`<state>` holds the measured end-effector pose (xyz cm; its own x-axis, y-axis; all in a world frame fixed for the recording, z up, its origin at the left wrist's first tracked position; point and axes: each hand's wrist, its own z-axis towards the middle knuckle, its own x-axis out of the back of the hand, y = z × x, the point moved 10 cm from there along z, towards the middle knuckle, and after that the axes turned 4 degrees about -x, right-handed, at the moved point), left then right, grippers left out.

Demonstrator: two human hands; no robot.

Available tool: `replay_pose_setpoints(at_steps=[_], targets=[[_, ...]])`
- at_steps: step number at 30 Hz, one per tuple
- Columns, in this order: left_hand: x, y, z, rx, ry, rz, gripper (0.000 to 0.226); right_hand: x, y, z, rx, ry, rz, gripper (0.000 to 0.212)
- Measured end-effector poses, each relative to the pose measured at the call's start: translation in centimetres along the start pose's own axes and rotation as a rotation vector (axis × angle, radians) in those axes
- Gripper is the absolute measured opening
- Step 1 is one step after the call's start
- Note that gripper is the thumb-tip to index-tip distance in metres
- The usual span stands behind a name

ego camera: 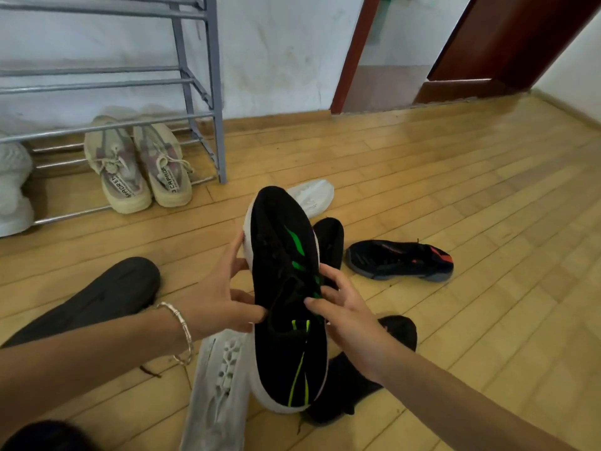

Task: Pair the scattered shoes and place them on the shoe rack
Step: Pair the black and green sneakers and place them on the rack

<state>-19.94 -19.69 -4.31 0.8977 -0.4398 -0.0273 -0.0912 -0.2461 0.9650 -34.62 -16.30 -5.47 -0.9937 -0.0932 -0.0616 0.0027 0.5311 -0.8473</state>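
Observation:
A black sneaker with green stripes and a white sole [286, 301] is lifted off the floor in front of me, toe pointing away. My left hand [224, 294] grips its left side and my right hand [344, 314] pinches its right side near the laces. A second black shoe [330, 242] lies behind it, mostly hidden. The grey metal shoe rack [195, 86] stands at the upper left. A beige pair [136, 167] sits on its lowest tier, and white shoes [13, 187] sit at the left edge.
On the wooden floor lie a white shoe [313, 196], a dark blue sneaker with red accents [400, 260], a light grey shoe [218, 392] and a black shoe [374, 369] under my right arm. My dark-trousered knee [107, 294] is left. An open doorway [400, 50] is beyond.

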Motion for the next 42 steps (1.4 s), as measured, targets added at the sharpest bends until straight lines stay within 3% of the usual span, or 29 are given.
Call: replay_pose_setpoints(at_steps=[6, 10, 14, 17, 22, 25, 29, 31, 34, 38, 42], targets=[[-3.3, 0.6, 3.3, -0.099, -0.044, 0.15, 0.125, 3.9, 0.5, 0.4, 0.049, 0.137, 0.058, 0.06], [-6.3, 1.3, 6.4, -0.156, -0.06, 0.202, 0.12, 7.7, -1.4, -0.1, 0.185, 0.179, -0.065, 0.08], [-9.1, 1.3, 10.0, -0.081, -0.115, 0.123, 0.118, 10.2, -2.9, -0.5, 0.303, 0.166, -0.213, 0.084], [-11.4, 0.8, 12.2, -0.046, -0.164, 0.082, 0.114, 12.0, -2.7, -0.4, 0.272, 0.104, -0.294, 0.08], [-15.0, -1.1, 14.3, 0.034, -0.186, 0.01, 0.094, 17.1, -0.4, -0.2, 0.13, 0.162, -0.118, 0.079], [-15.8, -2.0, 15.2, 0.051, -0.209, 0.092, 0.076, 18.3, 0.6, -0.3, 0.129, 0.198, -0.029, 0.08], [-12.3, -5.2, 16.0, 0.145, -0.095, 0.151, 0.082, 18.5, 1.2, 0.2, 0.141, 0.239, 0.09, 0.084], [-11.5, -6.6, 15.8, 0.197, -0.124, 0.36, 0.097, 18.3, 1.2, 0.6, 0.154, 0.241, 0.097, 0.082], [-11.9, -7.0, 15.0, 0.131, -0.176, 0.851, 0.087, 17.9, 1.2, 0.9, 0.153, 0.227, 0.101, 0.082], [-6.6, -9.3, 13.8, 0.251, -0.055, 1.063, 0.103, 17.6, 0.9, 1.0, 0.163, 0.228, 0.107, 0.082], [-6.0, -9.1, 12.8, 0.143, -0.168, 1.365, 0.1, 17.2, 0.8, 1.3, 0.168, 0.218, 0.101, 0.082]])
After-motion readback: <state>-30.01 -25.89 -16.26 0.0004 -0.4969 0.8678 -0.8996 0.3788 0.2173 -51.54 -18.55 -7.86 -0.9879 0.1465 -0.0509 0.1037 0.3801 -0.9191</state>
